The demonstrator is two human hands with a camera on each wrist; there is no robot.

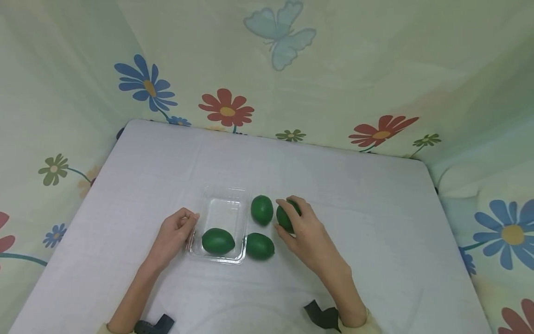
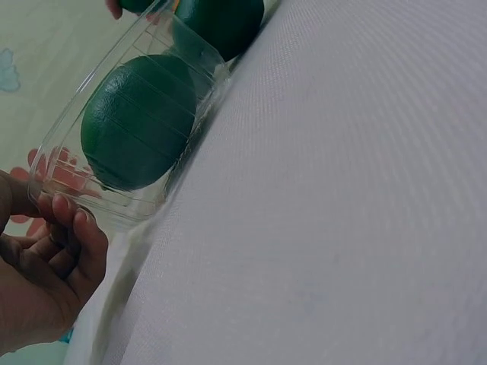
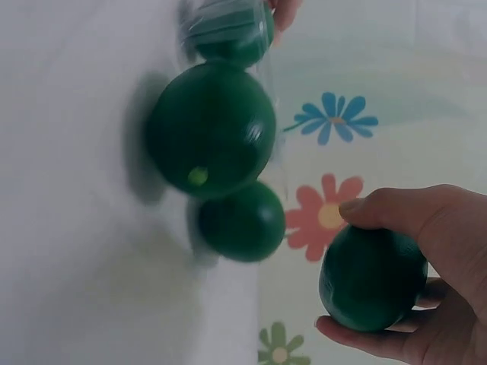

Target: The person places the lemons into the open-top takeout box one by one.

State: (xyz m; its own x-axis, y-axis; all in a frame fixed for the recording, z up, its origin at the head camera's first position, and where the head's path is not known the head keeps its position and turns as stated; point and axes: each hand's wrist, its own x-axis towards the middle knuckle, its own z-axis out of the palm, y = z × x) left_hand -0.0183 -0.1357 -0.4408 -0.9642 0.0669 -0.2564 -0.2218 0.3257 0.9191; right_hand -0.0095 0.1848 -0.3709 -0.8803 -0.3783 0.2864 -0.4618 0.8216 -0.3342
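A transparent plastic container (image 1: 223, 211) stands on the table with one green lime (image 1: 218, 241) in its near end. At its left side my left hand (image 1: 173, 234) pinches the rim between thumb and fingers, as the left wrist view also shows. My right hand (image 1: 313, 241) grips another lime (image 3: 373, 277), thumb on one side and fingers on the other; in the right wrist view it appears raised off the cloth. Two more limes lie just right of the container, a far one (image 1: 262, 210) and a near one (image 1: 260, 246).
White cloth (image 1: 354, 199) covers the table. A curtain (image 1: 333, 83) with printed flowers and a butterfly hangs behind and at both sides. Dark wrist-worn pieces, left (image 1: 155, 324) and right (image 1: 323, 316), show near the forearms.
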